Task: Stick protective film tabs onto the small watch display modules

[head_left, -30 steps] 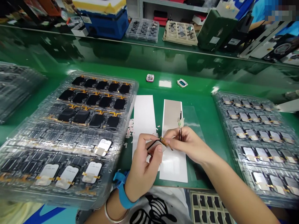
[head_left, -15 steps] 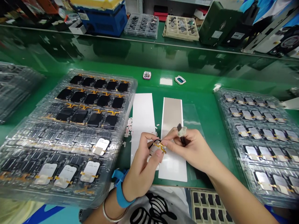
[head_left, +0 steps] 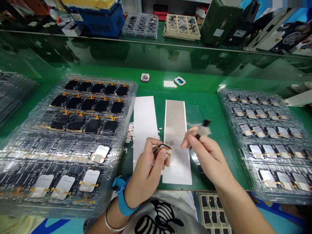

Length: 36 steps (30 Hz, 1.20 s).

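Note:
My left hand (head_left: 151, 167) grips a small display part (head_left: 163, 149) with a black rim and a gold flex strip, over the gap between two paper strips. To its right, my right hand (head_left: 207, 151) is closed around a dark, thin tool (head_left: 206, 123) with pale wrapping near its end; whether its fingertips pinch anything else is too blurred to tell. Beneath the hands lie a white strip (head_left: 145, 120) and a grey-faced strip (head_left: 175, 122) with white edges. Small pinkish-white scraps (head_left: 130, 131) are scattered beside the white strip.
A clear tray (head_left: 133, 97) of black and white-backed displays stands on the left, another tray (head_left: 224, 97) of white-backed displays on the right. Two small watch-like cases (head_left: 145, 77) (head_left: 180, 81) lie farther back. Boxes and part trays fill the shelf (head_left: 159, 34).
My right hand has moved right, away from the display part, with the tool still in it. My left hand keeps the part in nearly the same place. The view has shifted slightly.

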Available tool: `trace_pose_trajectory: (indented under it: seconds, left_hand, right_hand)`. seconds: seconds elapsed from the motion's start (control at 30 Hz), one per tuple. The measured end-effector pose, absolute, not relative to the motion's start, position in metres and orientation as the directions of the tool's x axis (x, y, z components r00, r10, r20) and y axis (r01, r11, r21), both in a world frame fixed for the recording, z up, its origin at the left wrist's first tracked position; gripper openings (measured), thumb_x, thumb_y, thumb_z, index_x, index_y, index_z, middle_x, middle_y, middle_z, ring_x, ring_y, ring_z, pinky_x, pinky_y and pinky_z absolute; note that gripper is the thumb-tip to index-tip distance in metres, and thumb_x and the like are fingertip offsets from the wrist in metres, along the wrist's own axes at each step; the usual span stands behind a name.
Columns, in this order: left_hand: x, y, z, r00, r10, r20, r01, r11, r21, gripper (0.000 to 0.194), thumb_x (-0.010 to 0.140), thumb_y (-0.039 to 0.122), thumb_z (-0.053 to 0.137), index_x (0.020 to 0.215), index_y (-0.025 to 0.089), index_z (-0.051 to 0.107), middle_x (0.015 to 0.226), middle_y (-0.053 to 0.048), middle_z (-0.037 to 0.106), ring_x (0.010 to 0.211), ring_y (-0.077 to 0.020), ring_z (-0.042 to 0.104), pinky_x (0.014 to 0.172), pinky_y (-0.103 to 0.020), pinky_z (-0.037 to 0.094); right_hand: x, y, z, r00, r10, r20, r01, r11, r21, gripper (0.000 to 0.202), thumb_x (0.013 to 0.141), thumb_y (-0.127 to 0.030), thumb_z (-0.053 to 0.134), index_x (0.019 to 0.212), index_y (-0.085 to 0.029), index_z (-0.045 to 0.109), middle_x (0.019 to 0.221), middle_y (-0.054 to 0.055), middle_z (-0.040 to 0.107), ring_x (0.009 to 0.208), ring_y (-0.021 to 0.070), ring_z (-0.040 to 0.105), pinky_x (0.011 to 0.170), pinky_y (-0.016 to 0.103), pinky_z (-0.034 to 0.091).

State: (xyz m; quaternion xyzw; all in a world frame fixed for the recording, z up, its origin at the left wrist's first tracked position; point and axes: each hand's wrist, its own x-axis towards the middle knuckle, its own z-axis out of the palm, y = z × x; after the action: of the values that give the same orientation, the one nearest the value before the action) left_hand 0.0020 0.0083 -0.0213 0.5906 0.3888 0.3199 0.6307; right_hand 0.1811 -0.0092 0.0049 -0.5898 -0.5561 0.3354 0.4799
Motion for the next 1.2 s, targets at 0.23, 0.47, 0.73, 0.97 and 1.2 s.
trace_pose_trajectory:
  seconds: [0.23,0.47,0.73,0.97,1.2]
  left_hand:
    - [-0.007,-0.002,-0.005,0.685,0.726,0.065,0.398,-0.446,0.802,0.009,0.102,0.019,0.043,0.103,0.023,0.050,0.122,-0.010,0.065,0.125,-0.0275,0.056,0.100,-0.048,0.048]
    - [-0.007,-0.007,-0.012,0.815,0.577,0.043,0.404,-0.621,0.672,0.021,0.098,0.009,0.045,0.114,0.017,0.054,0.130,-0.018,0.066,0.134,-0.0314,0.054,0.101,-0.052,0.055]
    - [-0.006,-0.005,-0.012,0.836,0.549,0.004,0.415,-0.637,0.650,0.024,0.096,0.005,0.045,0.116,0.015,0.053,0.136,-0.021,0.062,0.135,-0.0317,0.053,0.103,-0.051,0.054]
    - [-0.002,0.000,-0.017,0.561,0.824,-0.078,0.302,-0.116,0.946,0.010,0.104,0.030,0.043,0.099,0.024,0.049,0.094,-0.006,0.070,0.079,-0.0194,0.067,0.069,-0.034,0.054]
    - [0.005,-0.001,-0.018,0.492,0.848,-0.198,-0.236,0.349,0.907,0.016,0.105,0.040,0.039,0.111,0.026,0.043,0.076,0.002,0.061,0.056,-0.0095,0.043,0.057,-0.023,0.039]
  right_hand:
    - [0.176,-0.030,-0.022,0.430,0.892,0.137,0.250,0.028,-0.968,0.018,0.096,-0.033,0.058,0.084,-0.021,0.066,0.087,0.001,0.064,0.068,0.0120,0.066,0.064,0.025,0.057]
    - [0.164,-0.028,-0.037,0.471,0.882,0.008,0.231,-0.115,-0.966,0.015,0.087,-0.031,0.069,0.082,-0.018,0.069,0.091,0.004,0.066,0.075,0.0156,0.074,0.068,0.025,0.063]
    - [0.162,-0.024,-0.031,0.487,0.870,-0.080,0.028,-0.108,-0.994,0.015,0.084,-0.029,0.073,0.081,-0.019,0.062,0.078,0.003,0.070,0.066,0.0164,0.074,0.064,0.027,0.064]
    - [0.157,-0.038,-0.023,0.631,0.765,0.129,-0.018,0.181,-0.983,0.010,0.089,-0.025,0.069,0.091,-0.025,0.059,0.079,-0.002,0.065,0.074,0.0163,0.075,0.063,0.028,0.066]
    - [0.123,-0.044,-0.015,0.659,0.707,0.255,0.056,0.292,-0.955,0.012,0.093,-0.016,0.059,0.093,-0.027,0.054,0.079,0.001,0.064,0.079,0.0197,0.075,0.063,0.033,0.066]
